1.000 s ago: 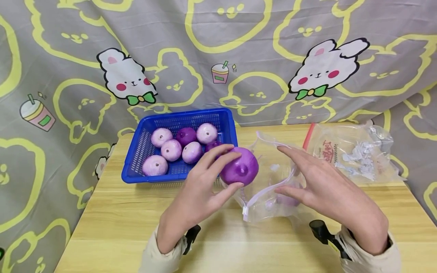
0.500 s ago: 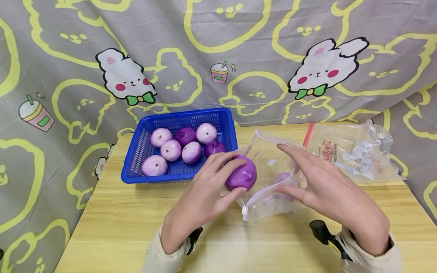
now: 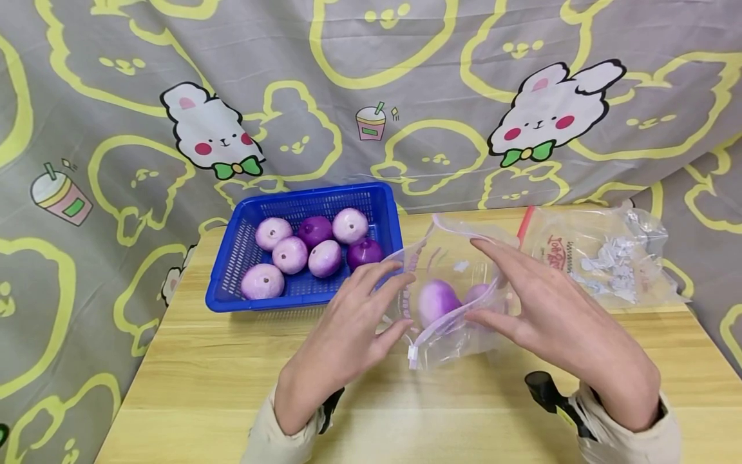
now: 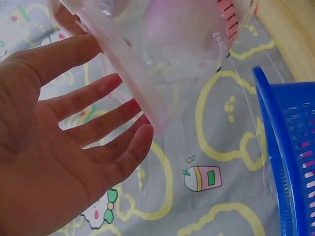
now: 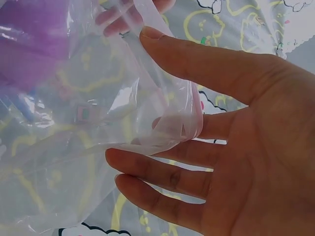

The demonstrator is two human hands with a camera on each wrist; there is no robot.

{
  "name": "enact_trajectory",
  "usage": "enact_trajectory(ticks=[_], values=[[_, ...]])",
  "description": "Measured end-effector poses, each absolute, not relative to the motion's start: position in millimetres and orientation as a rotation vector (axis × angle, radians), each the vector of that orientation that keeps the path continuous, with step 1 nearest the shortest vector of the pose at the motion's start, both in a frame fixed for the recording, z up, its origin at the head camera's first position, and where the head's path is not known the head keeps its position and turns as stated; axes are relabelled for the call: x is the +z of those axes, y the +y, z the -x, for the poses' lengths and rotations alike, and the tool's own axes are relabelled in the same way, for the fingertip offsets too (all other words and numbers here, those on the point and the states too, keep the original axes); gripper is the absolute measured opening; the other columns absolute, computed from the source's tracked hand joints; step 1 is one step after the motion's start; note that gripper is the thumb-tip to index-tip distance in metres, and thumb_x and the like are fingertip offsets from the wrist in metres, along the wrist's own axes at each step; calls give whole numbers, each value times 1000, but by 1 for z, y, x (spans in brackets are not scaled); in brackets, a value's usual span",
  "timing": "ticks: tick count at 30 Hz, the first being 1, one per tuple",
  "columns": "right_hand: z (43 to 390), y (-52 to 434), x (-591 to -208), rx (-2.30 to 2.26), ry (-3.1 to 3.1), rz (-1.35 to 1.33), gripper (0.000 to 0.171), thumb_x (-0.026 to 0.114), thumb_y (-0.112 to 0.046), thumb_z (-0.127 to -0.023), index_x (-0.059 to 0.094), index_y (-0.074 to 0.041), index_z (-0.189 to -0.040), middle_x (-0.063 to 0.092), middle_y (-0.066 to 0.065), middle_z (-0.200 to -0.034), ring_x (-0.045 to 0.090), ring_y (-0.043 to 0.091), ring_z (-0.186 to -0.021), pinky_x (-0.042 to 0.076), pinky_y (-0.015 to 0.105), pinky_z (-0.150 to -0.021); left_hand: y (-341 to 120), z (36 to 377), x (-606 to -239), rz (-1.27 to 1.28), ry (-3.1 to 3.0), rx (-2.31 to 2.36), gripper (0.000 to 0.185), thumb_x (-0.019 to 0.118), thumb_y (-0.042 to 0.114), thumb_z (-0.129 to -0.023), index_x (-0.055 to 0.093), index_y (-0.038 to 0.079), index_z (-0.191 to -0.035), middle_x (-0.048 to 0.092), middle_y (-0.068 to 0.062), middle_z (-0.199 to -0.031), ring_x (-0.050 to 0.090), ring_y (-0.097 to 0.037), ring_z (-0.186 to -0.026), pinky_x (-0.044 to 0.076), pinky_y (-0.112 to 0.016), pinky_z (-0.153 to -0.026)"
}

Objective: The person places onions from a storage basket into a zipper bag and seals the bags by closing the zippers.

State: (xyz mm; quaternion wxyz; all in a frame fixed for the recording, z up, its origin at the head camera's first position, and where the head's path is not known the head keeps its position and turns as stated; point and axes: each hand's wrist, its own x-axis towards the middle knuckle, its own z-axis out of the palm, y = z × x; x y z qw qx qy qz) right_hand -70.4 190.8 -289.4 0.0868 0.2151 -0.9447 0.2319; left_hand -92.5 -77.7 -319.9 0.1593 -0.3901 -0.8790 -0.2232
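Note:
A clear zip bag (image 3: 431, 258) with a pale purple zip edge stands on the table, its mouth apart and facing me. Inside lie two purple onions, the nearer one (image 3: 436, 303) plain to see and the other (image 3: 478, 293) partly behind the bag's film. My left hand (image 3: 342, 335) is at the left side of the mouth, fingers loosely spread and holding no onion; in the left wrist view its fingertips lie close to the zip edge (image 4: 123, 69). On the right, my right hand (image 3: 539, 296) touches the mouth with thumb and fingers spread wide along the edges.
Behind my left hand stands a blue plastic basket (image 3: 313, 193) with several pale and dark purple onions (image 3: 263, 281). A red-edged clear bag (image 3: 608, 251) with crumpled white scraps lies at the back right. A patterned cloth (image 3: 417, 64) hangs behind the wooden table (image 3: 417, 425).
My left hand moved the onion rightward into the bag's mouth and let go of it; it now lies inside beside the other. The right hand has hardly moved.

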Motion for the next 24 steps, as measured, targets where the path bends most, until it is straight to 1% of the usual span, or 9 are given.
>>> enact_trajectory(ticks=[3,9,18,24], values=[[71,191,-290,681,-2811,-635,87,82,-39,-81,38,-16,-153,48,17,-148,49,37,-132,41,61,-100,-78,92,-320,1114,-2519,-629,50,80,21,-85,61,9,-129,56,-10,-135,49,-25,-127,42,-41,-108],[71,192,-290,685,-2823,-625,86,81,-40,-83,38,-17,-153,47,17,-149,48,37,-133,41,61,-101,-78,93,-321,1134,-2507,-624,45,79,20,-85,62,9,-125,60,-8,-127,52,-24,-122,42,-39,-106],[72,193,-289,699,-2850,-621,86,80,-41,-84,36,-18,-154,45,18,-151,46,37,-135,40,62,-102,-80,92,-318,1144,-2476,-659,41,77,16,-87,63,8,-124,61,-6,-124,53,-22,-120,41,-36,-107],[72,193,-289,700,-2837,-651,84,80,-41,-83,39,-15,-152,47,15,-149,46,35,-135,41,60,-102,-84,94,-316,1135,-2432,-734,36,74,13,-88,65,6,-123,62,-7,-122,54,-21,-119,41,-34,-107]])
